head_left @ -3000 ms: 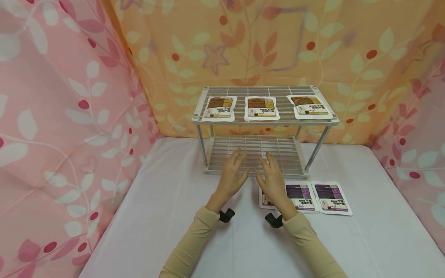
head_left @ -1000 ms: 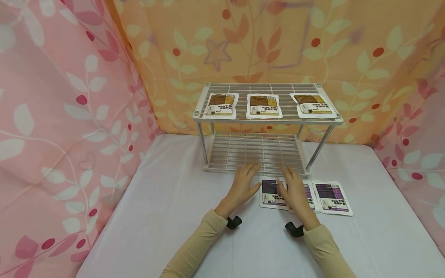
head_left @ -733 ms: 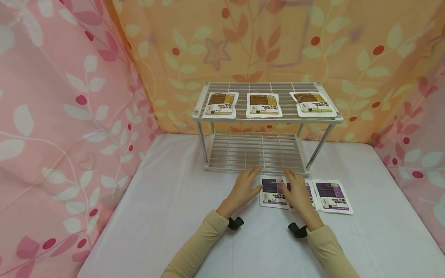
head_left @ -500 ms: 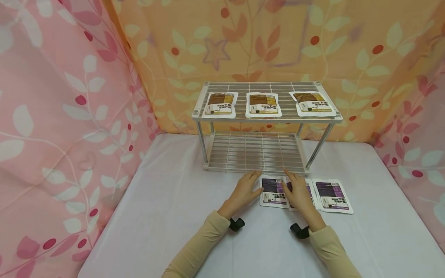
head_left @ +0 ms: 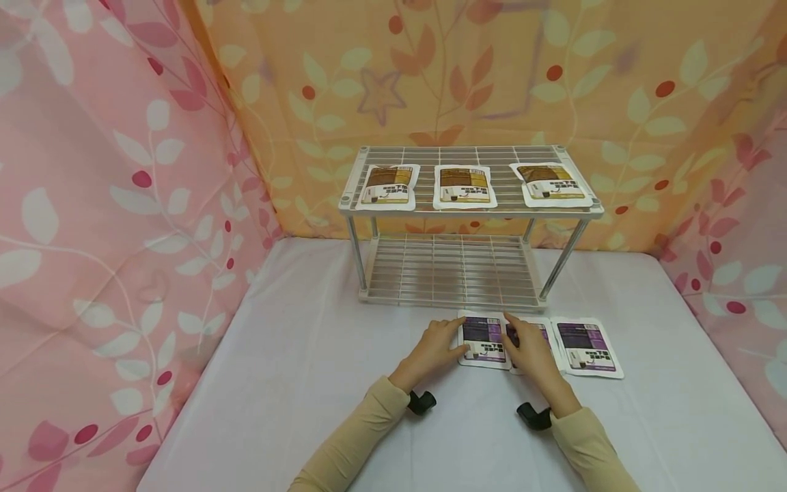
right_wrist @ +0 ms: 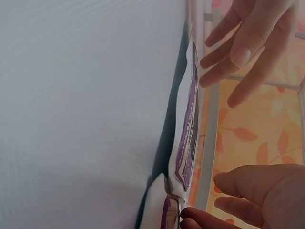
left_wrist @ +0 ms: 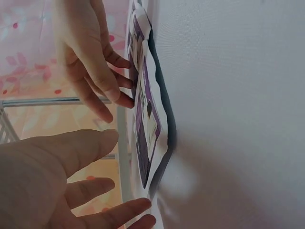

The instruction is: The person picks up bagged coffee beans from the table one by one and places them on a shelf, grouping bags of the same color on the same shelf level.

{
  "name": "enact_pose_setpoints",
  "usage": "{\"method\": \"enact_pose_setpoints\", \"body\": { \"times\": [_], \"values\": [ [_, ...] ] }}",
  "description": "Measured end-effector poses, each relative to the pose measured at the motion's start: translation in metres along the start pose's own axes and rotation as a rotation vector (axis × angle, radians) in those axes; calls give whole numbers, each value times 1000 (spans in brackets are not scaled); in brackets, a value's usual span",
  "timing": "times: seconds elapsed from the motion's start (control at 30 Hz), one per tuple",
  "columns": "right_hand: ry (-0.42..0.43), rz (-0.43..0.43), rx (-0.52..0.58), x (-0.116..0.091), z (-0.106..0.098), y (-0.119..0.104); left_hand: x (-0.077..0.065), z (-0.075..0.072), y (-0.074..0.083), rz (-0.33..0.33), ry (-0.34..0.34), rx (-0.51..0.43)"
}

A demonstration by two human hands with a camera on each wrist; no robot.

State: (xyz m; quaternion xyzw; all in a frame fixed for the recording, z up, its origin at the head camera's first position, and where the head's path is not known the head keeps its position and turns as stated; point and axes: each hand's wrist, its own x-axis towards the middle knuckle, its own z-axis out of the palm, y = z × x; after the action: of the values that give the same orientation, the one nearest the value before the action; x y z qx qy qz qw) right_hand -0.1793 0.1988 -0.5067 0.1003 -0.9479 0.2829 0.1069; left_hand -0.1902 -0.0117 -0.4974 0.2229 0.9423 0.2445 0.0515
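Observation:
A flat white-edged purple packet (head_left: 484, 339) lies on the white cloth, at the left end of a row of three. My left hand (head_left: 430, 350) is at its left side, fingers spread and loosely bent, fingertips close to its edge. On its right side my right hand (head_left: 533, 350) hovers over the middle purple packet (head_left: 544, 331), partly covering it. In the left wrist view, gaps show between the left thumb (left_wrist: 97, 143) and the packet (left_wrist: 148, 124). The right wrist view shows the right fingers (right_wrist: 195, 217) low, by the seam between two packets; contact is unclear. Neither hand grips anything.
The third purple packet (head_left: 587, 347) lies at the right. Just behind the row stands a two-tier wire rack (head_left: 424, 273). Its upper shelf bears three brown-and-yellow packets (head_left: 465, 186). Patterned fabric walls (head_left: 123, 225) enclose the table.
Both hands have moved back from the rack's lower shelf and rightward, down to either side of the left purple packet. The packets and rack have stayed in place.

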Motion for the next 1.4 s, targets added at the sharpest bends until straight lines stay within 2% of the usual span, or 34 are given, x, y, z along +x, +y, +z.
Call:
{"method": "enact_pose_setpoints", "body": {
  "times": [0.33,0.57,0.87,1.23,1.4],
  "values": [
    [-10,-27,-6,-4,4,-1,-4,2,7,-28,-34,4],
    [-8,-12,-14,-7,8,-2,-6,3,6,8,-16,31],
    [29,-65,-9,-12,14,-7,-6,4,5,39,21,41],
    [14,-46,12,-13,14,-15,-5,4,2,31,70,-39],
    [-2,-30,29,-12,14,-16,-5,4,1,41,69,-72]
  ]
}}
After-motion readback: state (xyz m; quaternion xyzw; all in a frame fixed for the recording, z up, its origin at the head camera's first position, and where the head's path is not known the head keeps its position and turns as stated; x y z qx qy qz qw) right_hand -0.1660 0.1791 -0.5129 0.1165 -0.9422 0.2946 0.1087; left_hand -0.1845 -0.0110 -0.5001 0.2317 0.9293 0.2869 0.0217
